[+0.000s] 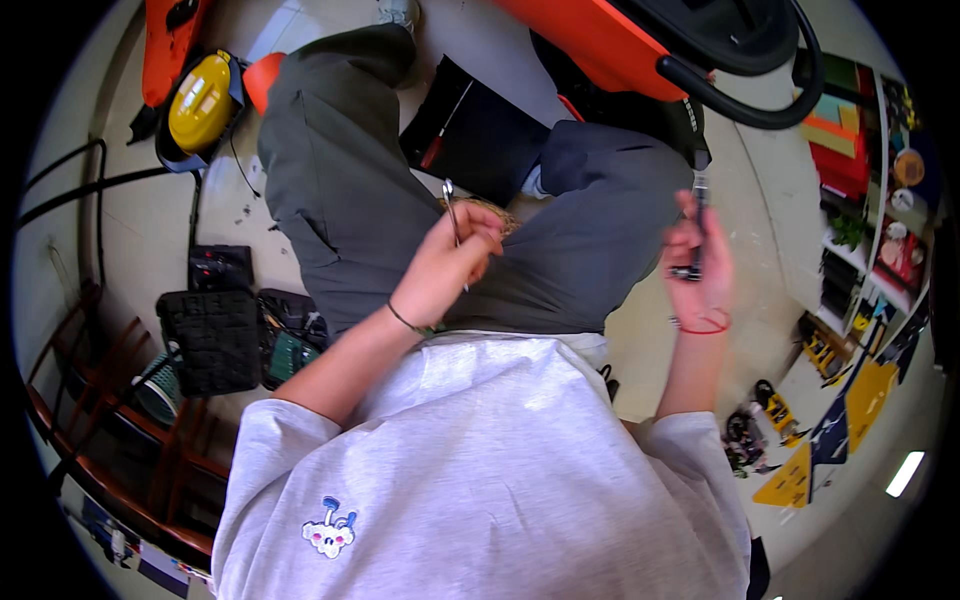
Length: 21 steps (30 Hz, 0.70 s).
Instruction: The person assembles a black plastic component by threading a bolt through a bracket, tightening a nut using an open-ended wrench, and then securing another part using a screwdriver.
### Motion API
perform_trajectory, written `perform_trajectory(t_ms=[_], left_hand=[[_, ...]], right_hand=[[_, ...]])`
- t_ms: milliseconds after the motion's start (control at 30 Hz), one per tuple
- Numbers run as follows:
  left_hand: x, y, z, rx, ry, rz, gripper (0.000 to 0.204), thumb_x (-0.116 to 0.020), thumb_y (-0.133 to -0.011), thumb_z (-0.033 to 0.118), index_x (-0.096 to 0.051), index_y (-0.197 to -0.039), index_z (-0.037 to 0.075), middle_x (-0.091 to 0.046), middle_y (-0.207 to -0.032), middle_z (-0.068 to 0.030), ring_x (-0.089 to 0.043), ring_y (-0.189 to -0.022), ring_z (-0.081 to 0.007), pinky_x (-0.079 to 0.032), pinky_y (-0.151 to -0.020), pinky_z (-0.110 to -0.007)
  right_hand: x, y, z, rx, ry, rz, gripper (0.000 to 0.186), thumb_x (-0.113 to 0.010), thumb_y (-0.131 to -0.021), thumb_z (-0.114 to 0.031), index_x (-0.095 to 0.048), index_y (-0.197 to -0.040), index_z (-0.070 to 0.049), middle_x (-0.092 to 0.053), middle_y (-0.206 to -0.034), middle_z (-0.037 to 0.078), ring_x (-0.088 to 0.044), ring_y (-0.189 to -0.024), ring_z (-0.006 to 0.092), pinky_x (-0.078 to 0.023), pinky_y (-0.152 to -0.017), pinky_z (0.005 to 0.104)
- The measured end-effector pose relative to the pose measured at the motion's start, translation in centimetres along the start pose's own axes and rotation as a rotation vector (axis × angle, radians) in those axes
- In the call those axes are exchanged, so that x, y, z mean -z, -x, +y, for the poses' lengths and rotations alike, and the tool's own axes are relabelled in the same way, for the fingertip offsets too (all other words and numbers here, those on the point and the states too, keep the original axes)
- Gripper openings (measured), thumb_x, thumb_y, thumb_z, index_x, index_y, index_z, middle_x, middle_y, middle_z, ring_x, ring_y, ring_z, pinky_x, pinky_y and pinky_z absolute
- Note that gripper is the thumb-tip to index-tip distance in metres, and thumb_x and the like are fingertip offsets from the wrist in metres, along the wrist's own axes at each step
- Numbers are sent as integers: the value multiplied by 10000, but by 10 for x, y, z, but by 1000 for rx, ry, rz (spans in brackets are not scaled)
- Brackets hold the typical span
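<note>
In my lap, my left hand [455, 255] grips a slim silver wrench-like tool [449, 200], its head pointing up between my knees. Some tan tangled material [500, 216] shows partly behind that hand. My right hand [700, 265] is raised beside my right thigh, closed on a black and silver hand tool [702, 200] held upright; its exact type is unclear. Beyond my lap, a black panel or case [480, 140] lies on the floor between my legs.
An orange-and-black machine [600, 35] stands ahead. A yellow-topped machine part [200, 100] lies front left. Black tool cases [208, 340] and wooden chairs [90, 370] are left. Shelves [880, 200] stand right, with yellow-and-black items [785, 410] on the floor below.
</note>
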<state>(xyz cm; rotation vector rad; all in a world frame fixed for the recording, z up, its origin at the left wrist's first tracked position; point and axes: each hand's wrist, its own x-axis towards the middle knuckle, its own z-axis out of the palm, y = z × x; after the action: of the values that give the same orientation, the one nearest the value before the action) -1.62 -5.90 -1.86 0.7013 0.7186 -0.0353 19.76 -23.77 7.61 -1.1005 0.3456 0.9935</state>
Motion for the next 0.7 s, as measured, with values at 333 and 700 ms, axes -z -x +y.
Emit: perform_trajectory(t_ms=[333, 700], left_hand=[[25, -98, -16, -111, -118, -36, 126, -553, -856, 106, -565, -913, -5, -581, -742, -22, -532, -644, -107, -426, -663, -233], [29, -200, 7, -234, -542, 172, 291, -642, -788, 243, -573, -976, 32, -614, -882, -109, -582, -748, -216, -468, -690, -334]], right_hand=[[-41, -108, 109, -345, 164, 89, 216, -471, -927, -187, -493, -1044, -8, -605, -1010, 189, -585, -962, 258, -459, -857, 349], [-33, -252, 93, -341, 427, 136, 174, -553, -906, -171, -565, -993, -21, -601, -931, 64, -578, -907, 173, -459, -823, 309]])
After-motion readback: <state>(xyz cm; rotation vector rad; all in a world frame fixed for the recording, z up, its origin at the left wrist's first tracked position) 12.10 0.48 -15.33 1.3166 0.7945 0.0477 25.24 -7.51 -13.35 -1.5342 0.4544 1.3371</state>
